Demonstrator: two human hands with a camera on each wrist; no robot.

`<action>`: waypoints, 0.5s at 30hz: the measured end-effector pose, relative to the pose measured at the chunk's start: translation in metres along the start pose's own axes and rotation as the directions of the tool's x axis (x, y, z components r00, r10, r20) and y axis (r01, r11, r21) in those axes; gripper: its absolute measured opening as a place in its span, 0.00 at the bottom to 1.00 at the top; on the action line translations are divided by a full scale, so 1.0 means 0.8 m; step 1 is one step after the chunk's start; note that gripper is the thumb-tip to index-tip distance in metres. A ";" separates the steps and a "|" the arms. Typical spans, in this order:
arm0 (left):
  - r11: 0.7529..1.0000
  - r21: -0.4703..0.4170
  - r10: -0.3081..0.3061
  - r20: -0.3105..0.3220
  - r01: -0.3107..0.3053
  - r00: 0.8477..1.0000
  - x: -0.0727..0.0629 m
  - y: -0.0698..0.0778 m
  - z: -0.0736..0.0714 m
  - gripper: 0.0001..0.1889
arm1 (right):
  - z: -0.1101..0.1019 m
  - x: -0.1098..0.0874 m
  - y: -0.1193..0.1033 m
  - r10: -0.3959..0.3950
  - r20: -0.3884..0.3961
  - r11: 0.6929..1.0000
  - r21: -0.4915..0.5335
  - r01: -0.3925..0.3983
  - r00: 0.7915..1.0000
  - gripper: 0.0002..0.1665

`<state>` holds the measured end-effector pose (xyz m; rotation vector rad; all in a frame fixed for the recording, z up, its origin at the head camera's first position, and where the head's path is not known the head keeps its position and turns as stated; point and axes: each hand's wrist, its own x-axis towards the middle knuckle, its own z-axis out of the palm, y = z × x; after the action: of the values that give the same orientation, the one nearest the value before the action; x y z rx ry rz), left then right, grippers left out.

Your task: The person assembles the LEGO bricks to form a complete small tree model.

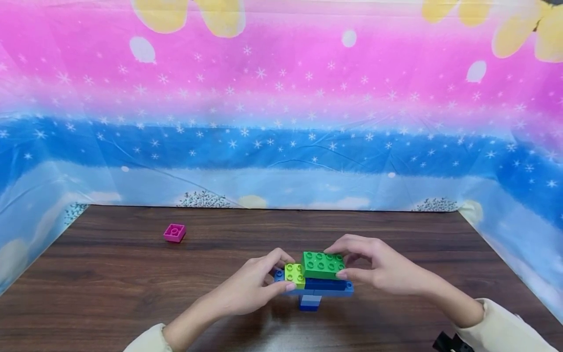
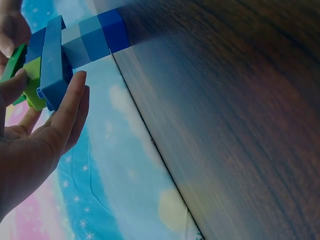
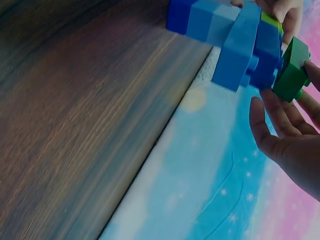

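Note:
On the table stands a toy-brick build. Its narrow column of blue bricks (image 2: 92, 40) carries a long blue beam (image 1: 330, 293), topped by a dark blue brick (image 1: 324, 284) and a lime green brick (image 1: 294, 275). My left hand (image 1: 248, 288) pinches the lime brick, thumb at the near side and fingers behind. Between thumb and fingers, my right hand (image 1: 389, 266) holds a bright green brick (image 1: 323, 265), studs up. The right wrist view shows this green brick (image 3: 291, 70) slightly tilted and just above the dark blue one; whether they touch I cannot tell.
A pink square brick (image 1: 174, 233) lies alone at the back left of the dark wooden table (image 1: 110, 274). Behind and beside the table hangs a pink and blue cloth (image 1: 281, 146). A small black object (image 1: 452, 342) shows by the right sleeve.

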<state>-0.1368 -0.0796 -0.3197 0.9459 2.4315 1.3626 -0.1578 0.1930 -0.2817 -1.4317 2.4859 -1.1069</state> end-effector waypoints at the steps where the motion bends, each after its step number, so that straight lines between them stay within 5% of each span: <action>1: 1.000 0.000 0.000 0.000 0.000 1.000 0.000 0.000 0.000 0.15 | 0.002 0.001 -0.001 -0.009 -0.001 1.000 -0.004 0.009 1.000 0.19; 15: 1.000 -0.006 0.005 -0.002 -0.005 1.000 0.001 0.000 0.000 0.16 | 0.012 0.006 -0.004 0.012 -0.002 1.000 0.000 -0.012 1.000 0.18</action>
<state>-0.1370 -0.0792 -0.3196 0.9509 2.4266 1.3725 -0.1543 0.1829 -0.2856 -1.4143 2.4921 -1.1067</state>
